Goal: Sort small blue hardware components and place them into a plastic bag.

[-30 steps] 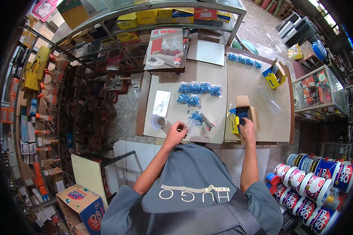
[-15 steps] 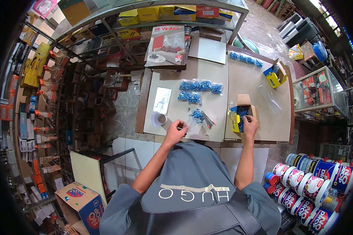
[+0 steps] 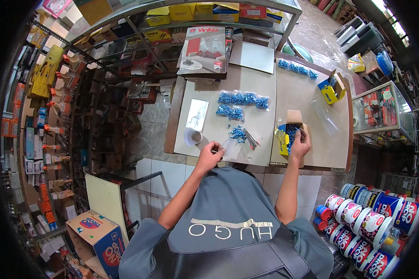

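My left hand (image 3: 210,156) is at the table's near edge, fingers closed on what looks like a clear plastic bag (image 3: 226,148), hard to make out. Just beyond it lie a loose heap of small blue pieces (image 3: 238,134), apparently screws or wall plugs, and a pair of scissors (image 3: 252,141). My right hand (image 3: 300,146) is at the open cardboard box (image 3: 294,116) of the same blue pieces, its fingers pinched together over the contents. What is between those fingertips is too small to tell. Filled bags of blue pieces (image 3: 243,98) lie farther back.
A roll of tape (image 3: 195,137) sits at the left of the table (image 3: 260,83). At the far right stand another yellow-and-blue box (image 3: 329,93) and a row of filled bags (image 3: 298,69). A large picture-covered box (image 3: 204,51) stands at the back. Paint buckets (image 3: 358,216) are stacked at right.
My right hand has shifted slightly away from me and to the right over the box. The left hand stays nearly still. The whole view has moved a little.
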### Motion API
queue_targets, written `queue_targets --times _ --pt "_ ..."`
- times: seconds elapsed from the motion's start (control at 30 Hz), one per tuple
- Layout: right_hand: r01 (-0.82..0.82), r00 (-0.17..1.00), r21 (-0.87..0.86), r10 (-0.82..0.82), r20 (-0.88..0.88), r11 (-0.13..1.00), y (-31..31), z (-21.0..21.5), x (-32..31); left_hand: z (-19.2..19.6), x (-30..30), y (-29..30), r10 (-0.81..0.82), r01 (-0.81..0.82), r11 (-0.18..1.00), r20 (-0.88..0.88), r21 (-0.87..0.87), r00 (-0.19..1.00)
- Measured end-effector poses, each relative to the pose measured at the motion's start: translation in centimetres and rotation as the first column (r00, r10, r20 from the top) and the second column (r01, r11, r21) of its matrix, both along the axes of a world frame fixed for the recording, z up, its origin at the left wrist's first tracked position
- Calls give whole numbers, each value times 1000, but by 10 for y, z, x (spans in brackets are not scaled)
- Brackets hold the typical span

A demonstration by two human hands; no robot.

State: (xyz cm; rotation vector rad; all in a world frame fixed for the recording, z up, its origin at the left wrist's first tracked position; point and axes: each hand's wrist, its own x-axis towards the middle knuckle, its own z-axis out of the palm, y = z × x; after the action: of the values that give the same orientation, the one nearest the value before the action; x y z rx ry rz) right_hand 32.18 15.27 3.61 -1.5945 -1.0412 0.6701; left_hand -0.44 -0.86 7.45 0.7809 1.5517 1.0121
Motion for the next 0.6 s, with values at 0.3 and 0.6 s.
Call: queue_targets --times 0.3,0.6 --pt "-590 800 -333 476 -366 736 -28 -18 -87 -5 -3 -1 -18 18 1000 0 3 1000" --pt "-630 673 -419 729 126 654 -30 -52 -140 -6 -3 -4 -18 18 1000 3 3 1000"
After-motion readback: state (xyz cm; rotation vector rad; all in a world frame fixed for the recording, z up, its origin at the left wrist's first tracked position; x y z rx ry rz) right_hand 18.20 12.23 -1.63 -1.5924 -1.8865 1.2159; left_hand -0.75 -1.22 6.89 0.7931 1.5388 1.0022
